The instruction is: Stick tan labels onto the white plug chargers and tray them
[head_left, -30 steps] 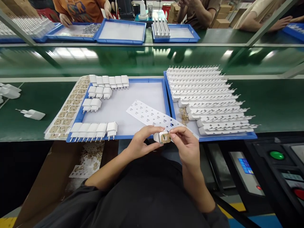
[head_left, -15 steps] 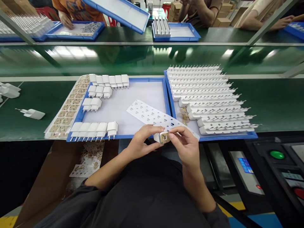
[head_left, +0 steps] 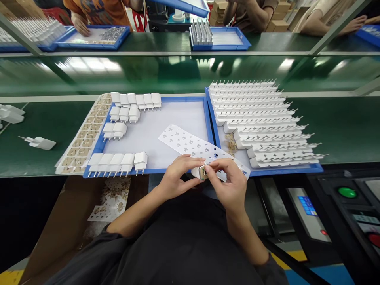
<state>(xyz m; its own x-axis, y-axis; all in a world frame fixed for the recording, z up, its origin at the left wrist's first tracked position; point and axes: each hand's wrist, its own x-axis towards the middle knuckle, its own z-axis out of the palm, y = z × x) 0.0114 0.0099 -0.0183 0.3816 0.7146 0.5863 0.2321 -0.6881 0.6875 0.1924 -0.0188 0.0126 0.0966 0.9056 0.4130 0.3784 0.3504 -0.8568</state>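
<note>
My left hand (head_left: 180, 174) grips a white plug-in charger (head_left: 196, 172) between thumb and fingers, in front of the near tray edge. The charger's end face is turned toward my right, with a tan piece over it and port openings showing. My right hand (head_left: 230, 184) is closed at that end, thumb and fingertips pressed on the face and rim. Whether a small piece is between these fingers is hidden. Just behind the hands, a white sheet with small cut-outs (head_left: 190, 141) lies aslant over the tray edges.
A blue-rimmed tray (head_left: 178, 114) holds short rows of chargers (head_left: 115, 163); a second tray (head_left: 285, 171) carries many rows. Sheets of tan pieces (head_left: 86, 136) lie left, near a loose charger (head_left: 43, 143). Co-workers sit beyond the green belt (head_left: 178, 75). A control panel (head_left: 347, 192) stands right.
My right thumb and fingers have shifted slightly left over the charger's end face. Across the belt, a raised blue tray has moved to the right and up.
</note>
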